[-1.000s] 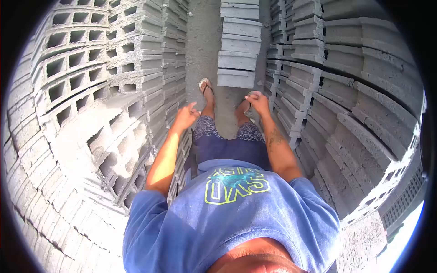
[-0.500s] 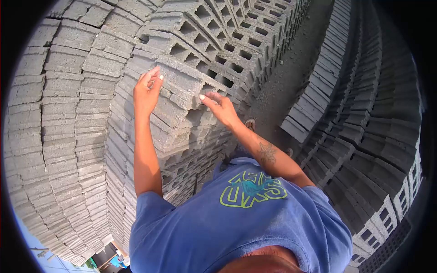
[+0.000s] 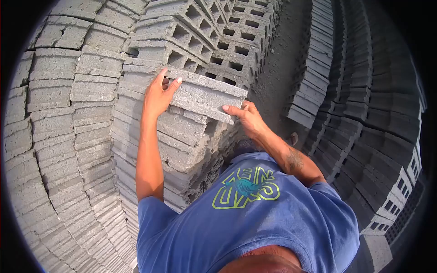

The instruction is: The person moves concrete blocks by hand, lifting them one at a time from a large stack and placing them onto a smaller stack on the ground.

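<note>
A grey hollow concrete block (image 3: 207,96) lies lengthwise between my two hands at the top of the near stack. Closed round its left end is my left hand (image 3: 160,96), thumb on the near face and fingertips at the far edge. My right hand (image 3: 250,119) grips the right end, thumb on the near face and the other fingers partly hidden behind. The block sits turned over the blocks below (image 3: 184,125), its right end sticking out past them.
Tall rows of stacked blocks (image 3: 52,104) rise on the left. Ahead, more blocks (image 3: 232,48) show their hollow cells. A gravel path (image 3: 273,82) runs along the right side, with a low row of blocks (image 3: 314,68) and darker stacks (image 3: 378,127) beyond it.
Both hands have closed on the block's ends. The block has shifted to the right and turned, its right end now clear of the stack. My right hand has moved right with it.
</note>
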### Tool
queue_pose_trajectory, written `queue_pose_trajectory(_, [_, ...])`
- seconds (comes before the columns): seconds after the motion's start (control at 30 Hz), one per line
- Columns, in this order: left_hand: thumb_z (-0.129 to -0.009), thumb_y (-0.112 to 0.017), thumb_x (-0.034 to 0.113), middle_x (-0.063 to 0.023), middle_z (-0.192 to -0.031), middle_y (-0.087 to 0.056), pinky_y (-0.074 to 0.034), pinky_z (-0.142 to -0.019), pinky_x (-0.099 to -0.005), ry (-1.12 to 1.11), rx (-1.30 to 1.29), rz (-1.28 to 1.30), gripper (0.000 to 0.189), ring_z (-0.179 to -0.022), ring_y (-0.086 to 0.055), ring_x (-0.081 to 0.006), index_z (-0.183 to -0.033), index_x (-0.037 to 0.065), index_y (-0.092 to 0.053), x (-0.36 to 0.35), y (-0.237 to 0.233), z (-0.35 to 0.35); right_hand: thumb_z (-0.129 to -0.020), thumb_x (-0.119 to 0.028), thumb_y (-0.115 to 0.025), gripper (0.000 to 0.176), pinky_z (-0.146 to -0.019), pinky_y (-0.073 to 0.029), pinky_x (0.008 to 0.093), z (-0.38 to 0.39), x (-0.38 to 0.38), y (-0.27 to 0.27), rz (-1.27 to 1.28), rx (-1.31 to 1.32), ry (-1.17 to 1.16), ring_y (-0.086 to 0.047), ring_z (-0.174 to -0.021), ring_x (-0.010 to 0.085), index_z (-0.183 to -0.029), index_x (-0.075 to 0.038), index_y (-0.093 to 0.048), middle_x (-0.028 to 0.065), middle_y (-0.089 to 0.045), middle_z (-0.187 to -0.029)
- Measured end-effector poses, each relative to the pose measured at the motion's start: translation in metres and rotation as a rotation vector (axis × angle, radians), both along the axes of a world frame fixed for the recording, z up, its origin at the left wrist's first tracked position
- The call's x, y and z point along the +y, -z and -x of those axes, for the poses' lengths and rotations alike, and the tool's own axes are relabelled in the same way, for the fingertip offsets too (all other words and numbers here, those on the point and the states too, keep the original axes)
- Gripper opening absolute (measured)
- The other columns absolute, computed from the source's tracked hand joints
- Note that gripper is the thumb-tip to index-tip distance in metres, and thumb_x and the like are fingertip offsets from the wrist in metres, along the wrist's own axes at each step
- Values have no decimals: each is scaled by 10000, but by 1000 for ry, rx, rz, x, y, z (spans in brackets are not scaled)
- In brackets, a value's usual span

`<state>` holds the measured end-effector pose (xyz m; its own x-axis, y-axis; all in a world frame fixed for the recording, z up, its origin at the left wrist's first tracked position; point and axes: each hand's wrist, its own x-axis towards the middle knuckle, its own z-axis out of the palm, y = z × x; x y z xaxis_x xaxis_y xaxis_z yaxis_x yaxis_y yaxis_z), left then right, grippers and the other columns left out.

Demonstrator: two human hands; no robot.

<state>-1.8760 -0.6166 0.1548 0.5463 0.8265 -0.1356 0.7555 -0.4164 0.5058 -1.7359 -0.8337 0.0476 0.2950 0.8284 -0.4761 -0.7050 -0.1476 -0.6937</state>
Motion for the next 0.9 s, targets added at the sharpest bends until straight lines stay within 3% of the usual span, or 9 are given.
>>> queue_pose_trajectory(0.03, [-839, -683, 449, -197, -1048, -664, -490, -843, -372, 26, 40, 89, 697, -950, -650, -285, -1349, 19, -483, -7, 1, -4, -783, -191, -777, 339, -788, -452, 269, -7, -13, -1, -86, 81, 3, -590, -862, 146, -970, 52, -634, 73, -663, -909])
queue_pose_trajectory(0.07, [-825, -689, 471, -213, -1089, -653, -459, -911, -369, 131, 20, 73, 760, -1034, -626, -312, -1375, 9, -443, -17, 1, -11, -820, -146, -737, 415, -983, -404, 309, -14, -27, -1, -92, 189, -27, -579, -1077, 186, -1148, 59, -586, 117, -649, -1116])
queue_pose_trajectory(0.23, [-806, -751, 322, -199, -1106, -647, -435, -941, -327, 202, -177, 362, 771, -1043, -599, -234, -1372, -63, -397, -71, 1, -40, -826, -153, -739, 511, -995, -410, 323, -20, -64, 4, -145, 198, 100, -575, -1086, 187, -1248, 41, -524, 109, -618, -1181])
queue_pose_trajectory(0.3, [-795, -767, 228, -173, -1098, -649, -436, -933, -310, 86, -330, 414, 748, -1030, -584, -198, -1368, -78, -398, -92, 0, -48, -820, -161, -742, 521, -950, -457, 361, -19, -73, 8, -135, 164, 161, -591, -1068, 200, -1255, 31, -527, 121, -615, -1181])
queue_pose_trajectory(0.47, [-794, -750, 140, -223, -1261, -574, -419, -968, -305, 225, -313, 252, 705, -1132, -554, -210, -1365, -93, -408, -147, 11, -69, -798, -142, -763, 447, -863, -501, 348, -26, -114, 8, -65, 127, 326, -627, -967, 200, -1173, 26, -589, 125, -654, -1075])
queue_pose_trajectory(0.5, [-804, -728, 89, -141, -1182, -603, -427, -939, -291, 196, -327, 298, 639, -1039, -560, -170, -1353, -67, -443, -160, 14, -74, -777, -130, -782, 445, -857, -506, 336, -28, -129, 1, 10, 126, 336, -633, -960, 198, -1154, 25, -603, 126, -662, -1066])
queue_pose_trajectory(0.6, [-785, -737, 73, -141, -1172, -611, -447, -922, -287, 129, -378, 504, 682, -1032, -572, -161, -1365, -74, -411, -205, 21, -81, -747, -116, -808, 458, -852, -512, 323, -36, -178, -6, 125, 106, 350, -641, -955, 196, -1138, 26, -615, 131, -670, -1061])
queue_pose_trajectory(0.77, [-698, -767, -20, -162, -1193, -597, -462, -929, -303, 41, -466, 778, 817, -1056, -588, -193, -1401, -60, -353, -286, 97, -95, -717, -140, -835, 527, -861, -510, 327, -50, -264, 34, 231, -61, 401, -643, -971, 206, -1154, 38, -601, 142, -667, -1071])
queue_pose_trajectory(0.9, [-660, -780, -43, -191, -1231, -573, -468, -941, -324, -25, -361, 936, 875, -1107, -574, -231, -1415, -43, -338, -327, 189, -112, -681, -179, -864, 603, -872, -504, 327, -49, -315, 113, 413, -148, 419, -643, -976, 224, -1165, 50, -587, 156, -657, -1092])
